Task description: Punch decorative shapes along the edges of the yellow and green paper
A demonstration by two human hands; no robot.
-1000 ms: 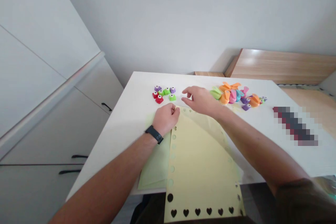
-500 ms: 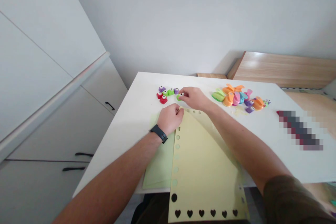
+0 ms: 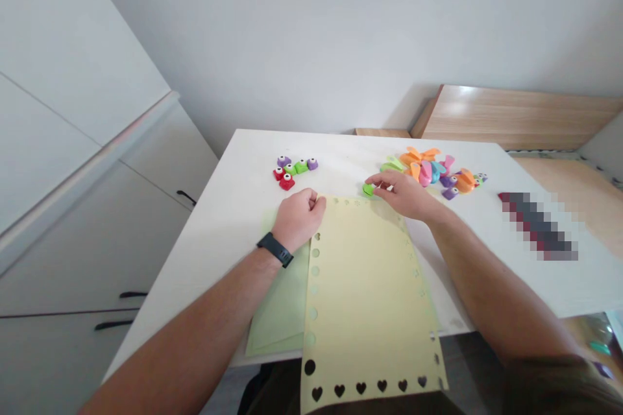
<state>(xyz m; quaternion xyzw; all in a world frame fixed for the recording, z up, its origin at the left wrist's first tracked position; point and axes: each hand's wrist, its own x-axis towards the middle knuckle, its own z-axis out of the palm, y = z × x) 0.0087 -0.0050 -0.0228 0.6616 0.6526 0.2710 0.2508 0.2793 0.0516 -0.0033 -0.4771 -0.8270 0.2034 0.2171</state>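
Yellow sheet (image 3: 363, 298), one: long way running from mid-bench out over the near edge of the bench (image 3: 214, 227). Heart-shaped holes along its near edge, round holes down its left side, small shaped cut-outs along its far and right sides.

Left hand (image 3: 299, 217), one: thumb and fingers pinching the sheet's far left corner; dark wristband (image 3: 275, 249) at the wrist.

Right hand (image 3: 396, 192), one: thumb and fingertips pinching a green punch (image 3: 368, 189) at the sheet's far edge; whether punch and paper touch, cannot tell.

Pale green paper (image 3: 280, 311): partly under the yellow sheet, showing on its left, by the near edge of the bench.

Small punches (image 3: 302, 166), six: two purple, two green, two red, white-topped, grouped near the far left corner.

Mixed punches (image 3: 425, 173), a cluster: orange, pink, blue, green and purple, towards the far right corner, just beyond the right hand.

Dark and red item (image 3: 538, 227), one: pixelated, near the right edge.
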